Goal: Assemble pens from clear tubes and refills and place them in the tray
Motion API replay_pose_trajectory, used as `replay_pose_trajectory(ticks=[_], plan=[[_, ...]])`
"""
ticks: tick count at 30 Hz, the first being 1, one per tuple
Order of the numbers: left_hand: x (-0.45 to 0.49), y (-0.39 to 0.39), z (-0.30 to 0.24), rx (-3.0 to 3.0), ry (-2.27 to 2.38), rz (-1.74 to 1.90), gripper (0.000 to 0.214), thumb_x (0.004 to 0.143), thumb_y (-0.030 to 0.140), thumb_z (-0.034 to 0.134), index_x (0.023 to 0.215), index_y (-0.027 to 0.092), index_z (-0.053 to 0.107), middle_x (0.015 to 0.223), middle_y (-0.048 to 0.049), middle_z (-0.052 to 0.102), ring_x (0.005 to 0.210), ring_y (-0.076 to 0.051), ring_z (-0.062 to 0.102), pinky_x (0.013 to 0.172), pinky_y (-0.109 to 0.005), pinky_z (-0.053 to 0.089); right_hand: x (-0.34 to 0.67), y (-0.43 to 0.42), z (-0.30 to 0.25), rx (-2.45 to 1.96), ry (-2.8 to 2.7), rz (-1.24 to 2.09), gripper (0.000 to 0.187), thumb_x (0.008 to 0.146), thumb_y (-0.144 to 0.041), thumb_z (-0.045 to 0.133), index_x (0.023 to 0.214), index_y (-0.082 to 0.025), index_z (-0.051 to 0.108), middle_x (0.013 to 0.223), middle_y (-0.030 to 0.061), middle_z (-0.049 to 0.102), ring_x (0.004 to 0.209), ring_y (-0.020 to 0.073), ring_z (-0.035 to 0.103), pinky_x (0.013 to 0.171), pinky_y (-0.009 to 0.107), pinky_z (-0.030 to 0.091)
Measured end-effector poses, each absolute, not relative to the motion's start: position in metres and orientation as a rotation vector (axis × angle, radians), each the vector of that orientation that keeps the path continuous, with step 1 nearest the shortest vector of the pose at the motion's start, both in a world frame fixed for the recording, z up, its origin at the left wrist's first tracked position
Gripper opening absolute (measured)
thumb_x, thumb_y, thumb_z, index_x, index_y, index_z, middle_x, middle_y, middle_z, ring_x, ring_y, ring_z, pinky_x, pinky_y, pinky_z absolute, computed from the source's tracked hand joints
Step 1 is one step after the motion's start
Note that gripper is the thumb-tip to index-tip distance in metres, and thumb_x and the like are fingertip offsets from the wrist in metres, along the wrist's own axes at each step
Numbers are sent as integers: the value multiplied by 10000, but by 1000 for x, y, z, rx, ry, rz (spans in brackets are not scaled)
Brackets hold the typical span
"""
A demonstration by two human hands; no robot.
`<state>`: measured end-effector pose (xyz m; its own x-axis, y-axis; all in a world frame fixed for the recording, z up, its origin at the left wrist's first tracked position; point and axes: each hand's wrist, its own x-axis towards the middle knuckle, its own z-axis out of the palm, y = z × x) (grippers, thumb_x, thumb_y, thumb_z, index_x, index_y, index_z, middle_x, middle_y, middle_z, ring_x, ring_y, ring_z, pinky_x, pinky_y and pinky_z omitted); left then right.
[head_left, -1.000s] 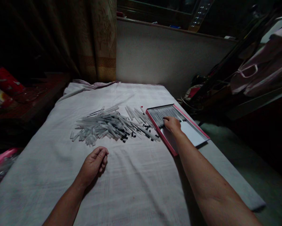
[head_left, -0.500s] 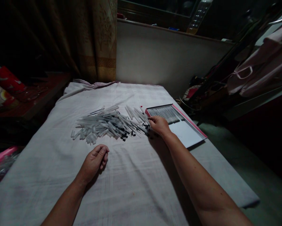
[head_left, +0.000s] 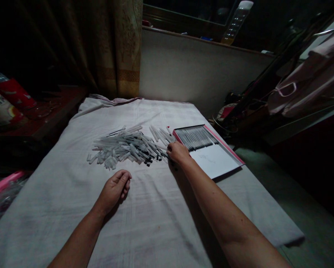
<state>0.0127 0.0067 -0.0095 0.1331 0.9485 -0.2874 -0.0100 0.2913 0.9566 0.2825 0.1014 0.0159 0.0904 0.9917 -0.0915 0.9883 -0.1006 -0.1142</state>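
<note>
Dim light fills our room, and a pale cloth (head_left: pixel 144 223) covers the surface. Our right hand (head_left: pixel 178 150) is at the right end of a big heap (head_left: pixel 122 145) of pen parts, just left of a flat box (head_left: pixel 225 144). Its grip is bent, with finger and thumb close together, but we cannot tell if it pinches anything. Our left hand (head_left: pixel 116 188) rests on the cloth, on the near side of the heap. Its grip is loosely curled in, and we see nothing in it.

Just past the right hand lie some loose tubes (head_left: pixel 157 133), and near them is a small red tip (head_left: pixel 168 127). The heap has clear tubes, thin dark sticks and little black caps (head_left: pixel 148 162) by its near side. Inside the box, a row of pens (head_left: pixel 197 137) lies side by side, dark ends toward us. Its white bottom (head_left: pixel 217 160) shows on the near side.

We think part of the work is done: one long row is neat. Many pieces are left loose in the heap.

Farther back, we see a brown curtain (head_left: pixel 127 56), a plain wall (head_left: pixel 183 67) and a leaning bottle (head_left: pixel 236 24).
</note>
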Motion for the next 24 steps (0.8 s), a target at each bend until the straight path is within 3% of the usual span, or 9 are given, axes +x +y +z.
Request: replay_pose_trajectory(ticks=[5,9,16,20,22,24], plan=[[13,7,-11,1035,1199,914,573,658,743,684,787,204,537,514,95,481,371,-52,372,318,-149,284,286,96,16,-2320,-2041,230,308,939,-268,497,1159,-201,701,1192,121,699,1092,258,651,867,328,481],[13,6,-12,1036,1197,914,589,642,751,692,777,198,542,517,91,482,381,-52,382,327,-148,289,290,93,14,-2296,-2050,258,335,939,-320,521,1226,-263,685,1244,79,691,1128,244,642,880,316,477],[14,6,-8,1059,1200,919,540,677,711,686,776,203,534,519,90,472,377,-58,375,332,-157,287,285,98,19,-2272,-2034,274,257,876,-328,617,1070,-231,755,1166,116,727,1069,281,674,846,340,494],[13,4,-14,1125,1206,918,478,751,676,635,791,210,538,536,80,468,392,-77,398,350,-177,302,289,88,21,-2236,-1898,207,295,952,-331,508,1116,-233,734,1143,103,742,1049,255,685,860,340,500],[13,2,-17,1266,1273,972,410,821,626,581,811,216,557,558,60,492,428,-105,452,388,-208,363,290,77,15,-2077,-1746,268,291,948,-308,506,1106,-227,736,1119,85,752,1028,231,691,872,329,505],[13,0,-18,1557,1379,1091,313,872,530,561,854,219,599,663,9,597,566,-153,578,529,-264,487,288,62,6,-1806,-1598,455,248,893,-280,562,1026,-206,759,1038,74,767,963,213,701,856,316,519]])
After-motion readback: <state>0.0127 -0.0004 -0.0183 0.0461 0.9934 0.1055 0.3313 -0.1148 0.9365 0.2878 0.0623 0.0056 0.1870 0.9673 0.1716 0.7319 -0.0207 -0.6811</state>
